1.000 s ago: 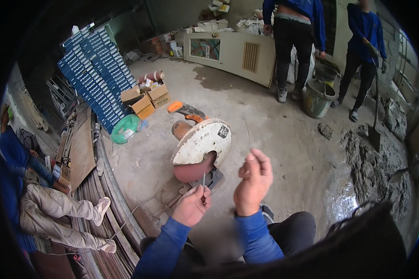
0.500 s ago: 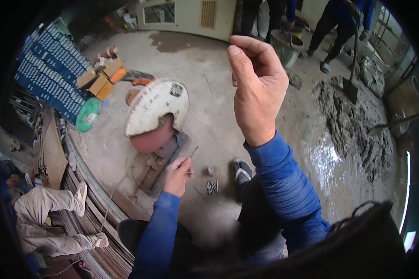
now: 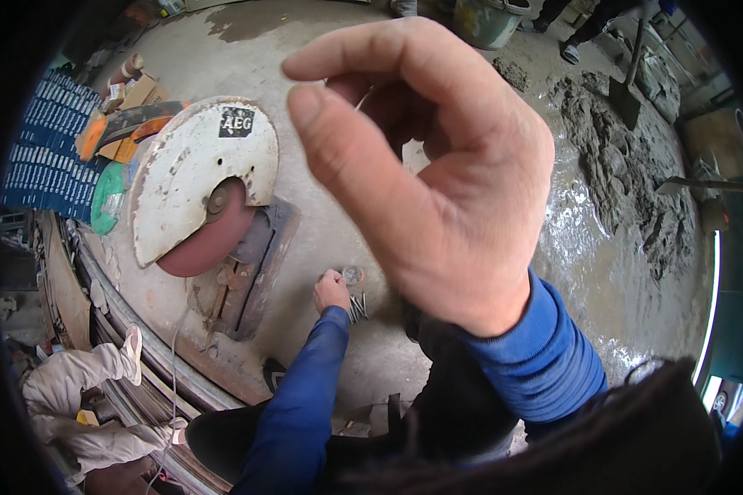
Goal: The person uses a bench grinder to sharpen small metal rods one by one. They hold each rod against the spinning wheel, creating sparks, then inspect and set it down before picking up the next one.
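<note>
My right hand (image 3: 437, 157) is raised close in front of me, fingers curled. A narrow gap shows between its thumb and forefinger, with nothing visible in it. Low over the floor, my left hand (image 3: 332, 293) has its fingers drawn together beside a small round container (image 3: 352, 275). Whatever those fingers hold, if anything, is hidden. Several thin metal rods (image 3: 357, 308) lie just next to that hand. Left of it stands a cut-off saw with a scuffed white guard (image 3: 194, 153), a reddish disc (image 3: 194, 254) and a dark metal base (image 3: 264, 268).
Blue stacked boxes (image 3: 45, 157) and green wrapping (image 3: 107, 198) lie at the left. Long metal strips (image 3: 115, 318) run past another person's legs (image 3: 82, 379). At the right are wet mortar (image 3: 619, 157), a shovel (image 3: 627, 95) and a bucket (image 3: 487, 23).
My right hand has come much nearer to the camera. My left hand, which held a thin pointed rod, now sits by the container and loose rods. The view has shifted, bringing the saw closer.
</note>
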